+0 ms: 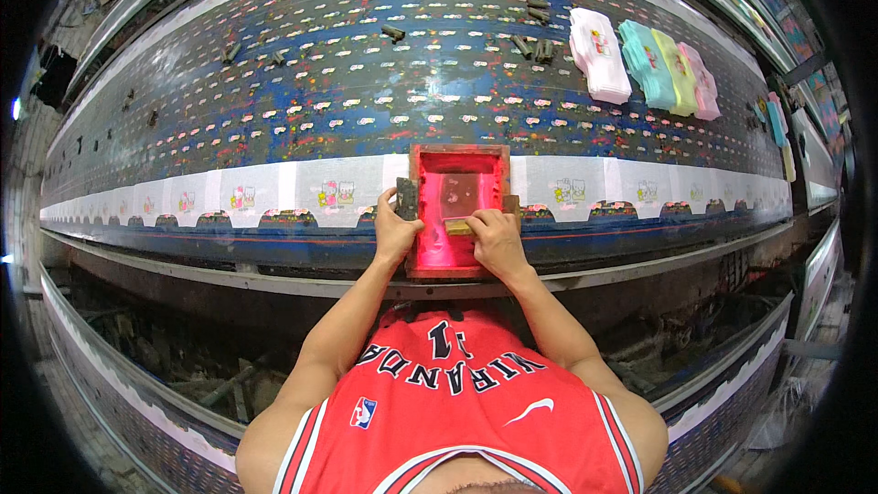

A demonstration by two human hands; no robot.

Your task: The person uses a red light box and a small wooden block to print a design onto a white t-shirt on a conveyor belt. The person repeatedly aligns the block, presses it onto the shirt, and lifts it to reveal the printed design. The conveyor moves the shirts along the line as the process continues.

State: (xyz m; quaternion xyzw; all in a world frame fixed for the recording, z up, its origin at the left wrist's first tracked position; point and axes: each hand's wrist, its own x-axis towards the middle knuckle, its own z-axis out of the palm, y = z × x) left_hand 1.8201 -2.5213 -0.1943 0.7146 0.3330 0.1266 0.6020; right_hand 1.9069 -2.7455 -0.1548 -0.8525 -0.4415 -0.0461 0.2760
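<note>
A wooden screen-printing frame lies in front of me on the near strip of the long table, over a row of pale cut pieces. Bright pink-red ink coats much of its mesh. My left hand grips the frame's left side, by a dark block fixed there. Inside the frame, my right hand is closed on a small yellowish squeegee, held low over the mesh. On both sides of the frame the pale pieces carry small coloured cartoon prints.
Stacks of cut pieces in white, teal, yellow and pink lie at the far right. Small dark roll-like pieces are scattered across the blue-black printed tabletop. A metal rail edges the table nearest me.
</note>
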